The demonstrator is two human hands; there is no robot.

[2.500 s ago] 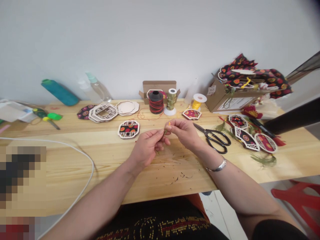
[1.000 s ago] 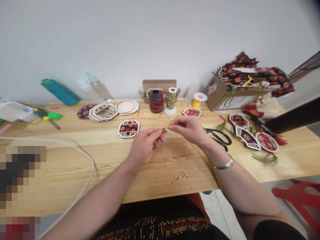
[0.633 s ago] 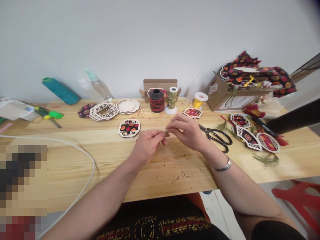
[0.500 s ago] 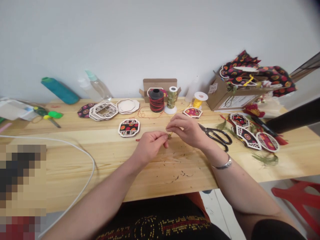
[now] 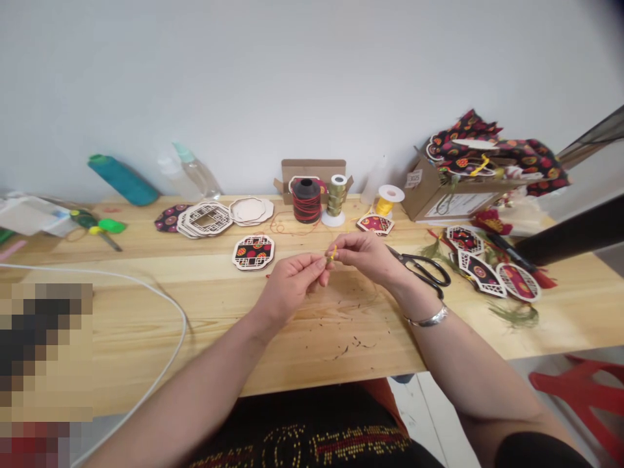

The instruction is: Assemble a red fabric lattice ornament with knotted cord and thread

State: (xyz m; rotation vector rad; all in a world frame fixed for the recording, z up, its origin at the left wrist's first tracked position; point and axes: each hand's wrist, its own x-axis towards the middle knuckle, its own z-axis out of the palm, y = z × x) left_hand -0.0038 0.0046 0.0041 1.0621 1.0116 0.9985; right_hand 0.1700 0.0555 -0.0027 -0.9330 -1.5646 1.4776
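Note:
My left hand (image 5: 295,283) and my right hand (image 5: 368,257) meet above the middle of the table, both in a pinch. A short yellow cord (image 5: 333,253) shows at the fingertips between them, with a tiny greenish piece too small to make out. The right fingers grip the cord; the left thumb and forefinger press together at its lower end. A bit of red pokes out behind the left hand. Left of the hands lies an octagonal fretwork ornament (image 5: 253,252) with patterned fabric. Black-handled scissors (image 5: 426,270) lie beside my right wrist.
Along the wall stand a red cord spool (image 5: 307,205), a green thread spool (image 5: 336,196) and a yellow cord spool (image 5: 390,200). A cardboard box (image 5: 414,185) holds fabric at right. Finished ornaments (image 5: 482,273) lie before it. Wooden frames (image 5: 207,220) are stacked left; a white cable (image 5: 166,296) crosses there.
My right hand has come down and closer to the left fingertips, and the yellow cord now shows in a small loop. My left hand stays nearly in place; the view has shifted slightly.

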